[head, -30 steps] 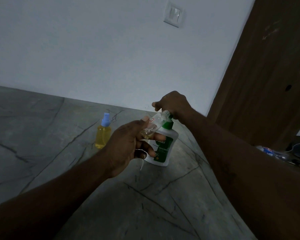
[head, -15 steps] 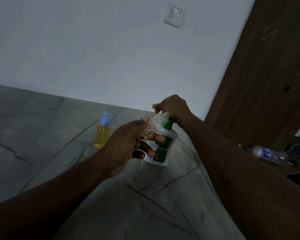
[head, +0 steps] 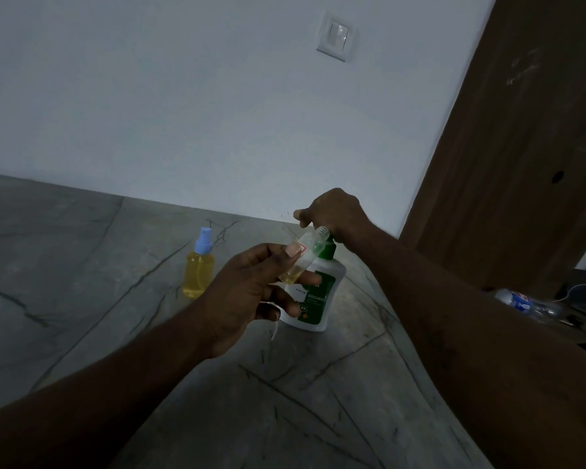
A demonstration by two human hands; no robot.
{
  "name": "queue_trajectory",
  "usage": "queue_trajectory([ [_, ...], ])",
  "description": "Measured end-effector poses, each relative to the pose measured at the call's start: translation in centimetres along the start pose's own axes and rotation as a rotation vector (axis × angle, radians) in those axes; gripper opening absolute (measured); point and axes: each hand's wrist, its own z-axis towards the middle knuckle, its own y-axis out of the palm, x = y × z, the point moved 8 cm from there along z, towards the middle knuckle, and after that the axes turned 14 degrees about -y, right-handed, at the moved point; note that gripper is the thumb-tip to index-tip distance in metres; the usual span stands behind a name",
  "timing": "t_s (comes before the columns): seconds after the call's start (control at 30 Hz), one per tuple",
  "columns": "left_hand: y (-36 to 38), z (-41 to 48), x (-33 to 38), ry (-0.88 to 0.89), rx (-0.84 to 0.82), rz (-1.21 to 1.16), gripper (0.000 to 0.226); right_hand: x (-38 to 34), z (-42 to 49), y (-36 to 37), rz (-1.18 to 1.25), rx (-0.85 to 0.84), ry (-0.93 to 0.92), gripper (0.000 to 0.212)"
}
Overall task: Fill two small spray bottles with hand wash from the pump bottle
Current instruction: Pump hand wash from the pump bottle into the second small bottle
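Observation:
My left hand (head: pixel 251 292) pinches a small clear spray bottle (head: pixel 305 253) without its cap, tilted with its open neck up toward the pump spout. A little yellow liquid lies at its bottom. My right hand (head: pixel 332 214) is curled over the green pump head of the white and green hand wash bottle (head: pixel 318 299), which stands on the grey marble counter (head: pixel 82 282). The pump head itself is hidden under that hand. A second small spray bottle (head: pixel 198 269), full of yellow liquid and closed with a blue spray cap, stands upright to the left.
A white wall with a light switch (head: pixel 335 37) rises behind the counter. A brown wooden door (head: pixel 521 147) is at the right. Beyond the counter's curved right edge lie a plastic water bottle (head: pixel 521 304) and a white cable (head: pixel 582 289).
Both hands and the bottles hold nearly the same pose. The view has shifted slightly, bringing more of the water bottle at the right into sight.

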Motion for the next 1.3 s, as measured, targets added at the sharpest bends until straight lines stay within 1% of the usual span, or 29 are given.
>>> queue_trajectory([
  [0.13, -0.08, 0.14, 0.05, 0.005, -0.006, -0.015, 0.051, -0.04, -0.08, -0.55, 0.042, 0.044, -0.006, 0.023],
  [0.2, -0.08, 0.13, -0.1, 0.002, -0.001, -0.013, 0.05, 0.36, -0.27, -0.05, 0.074, 0.039, 0.011, 0.019],
  [0.33, -0.21, 0.12, -0.25, -0.013, 0.026, 0.006, 0.051, -0.01, -0.15, 0.0, 0.006, 0.011, -0.014, 0.021],
  [0.43, -0.32, 0.12, -0.13, -0.018, 0.038, 0.014, 0.048, -0.09, -0.18, -0.58, 0.054, 0.051, -0.018, 0.022],
  [0.53, -0.44, 0.12, -0.22, -0.02, 0.054, 0.024, 0.052, 0.49, -0.42, 0.1, 0.109, 0.041, 0.015, 0.025],
  [0.63, -0.52, 0.22, -0.24, -0.018, 0.068, 0.042, 0.054, 0.23, -0.23, 0.2, 0.056, 0.007, 0.011, 0.021],
  [0.7, -0.67, 0.39, -0.15, -0.01, 0.075, 0.053, 0.052, -0.08, -0.11, -0.29, 0.039, 0.018, 0.005, 0.021],
  [0.8, -0.88, 0.55, -0.12, 0.002, 0.083, 0.038, 0.057, 0.25, -0.13, -0.42, 0.09, 0.056, 0.006, 0.022],
  [0.87, -0.95, 0.51, -0.2, 0.006, 0.088, 0.041, 0.058, 0.5, -0.31, 0.09, 0.103, 0.042, 0.015, 0.018],
  [0.93, -0.84, 0.52, -0.29, 0.002, 0.089, 0.053, 0.057, 0.42, -0.21, 0.19, 0.063, 0.026, 0.014, 0.017],
  [1.03, -0.64, 0.47, -0.34, 0.004, 0.078, 0.06, 0.058, -0.26, 0.13, -0.29, -0.013, 0.007, -0.013, 0.022],
  [1.2, -0.85, 0.5, -0.26, 0.013, 0.077, 0.063, 0.069, 0.34, -0.02, -0.23, 0.053, 0.051, -0.003, 0.018],
  [1.3, -0.95, 0.49, -0.45, 0.015, 0.085, 0.069, 0.069, 0.28, 0.19, 0.12, -0.022, 0.011, -0.012, 0.023],
])
